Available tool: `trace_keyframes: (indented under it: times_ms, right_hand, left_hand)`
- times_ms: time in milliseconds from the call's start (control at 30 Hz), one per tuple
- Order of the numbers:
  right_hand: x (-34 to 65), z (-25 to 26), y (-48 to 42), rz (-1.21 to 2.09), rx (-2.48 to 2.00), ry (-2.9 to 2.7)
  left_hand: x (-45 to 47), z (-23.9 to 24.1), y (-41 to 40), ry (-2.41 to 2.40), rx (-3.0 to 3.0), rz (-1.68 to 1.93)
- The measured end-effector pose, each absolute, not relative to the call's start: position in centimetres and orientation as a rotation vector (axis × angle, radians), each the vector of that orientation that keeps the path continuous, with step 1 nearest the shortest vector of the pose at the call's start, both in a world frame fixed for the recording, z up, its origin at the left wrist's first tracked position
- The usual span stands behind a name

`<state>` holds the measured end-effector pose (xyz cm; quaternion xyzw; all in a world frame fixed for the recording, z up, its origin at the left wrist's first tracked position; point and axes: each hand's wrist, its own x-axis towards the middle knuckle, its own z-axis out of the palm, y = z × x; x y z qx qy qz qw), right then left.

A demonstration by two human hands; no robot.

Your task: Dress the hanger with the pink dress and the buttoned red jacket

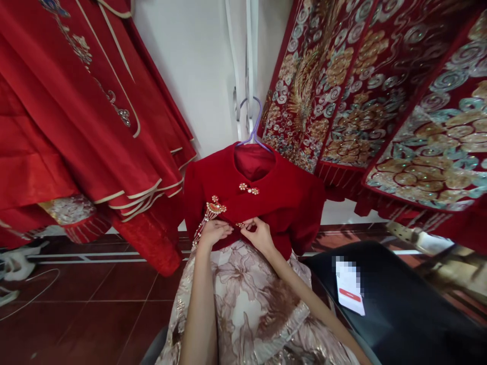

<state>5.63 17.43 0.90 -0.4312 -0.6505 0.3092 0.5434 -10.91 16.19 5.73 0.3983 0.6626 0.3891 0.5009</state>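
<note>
A red jacket (281, 203) hangs upright in front of me on a purple hanger (259, 121). At its collar sits a fastened flower-shaped clasp (249, 189), and a beaded tassel brooch (215, 207) is on the left of the chest. Lower on the front, thumb and fingertips of my right hand (259, 235) are closed at a second small gold clasp (239, 225). My left hand (215, 233) is closed on the jacket's front just beside it, below the brooch; its fingertips are partly hidden. Under the jacket, a pale floral skirt (239, 289) spreads toward me.
Red garments (76, 126) hang at left, and embroidered dark-red ones (350, 91) at right, both close to the jacket. A black seat (395, 289) holds a lit phone (350, 289). White rails (249, 50) run up the wall. A white cable (45, 289) lies on the tiled floor.
</note>
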Motion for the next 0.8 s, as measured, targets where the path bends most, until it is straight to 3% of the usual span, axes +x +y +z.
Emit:
trace_keyframes:
  times_ms: [800]
  right_hand:
    - [5.5,0.1,18.1,0.897,-0.817,-1.57]
  left_hand:
    - [-13.4,4.8,16.4,1.238,1.249,0.974]
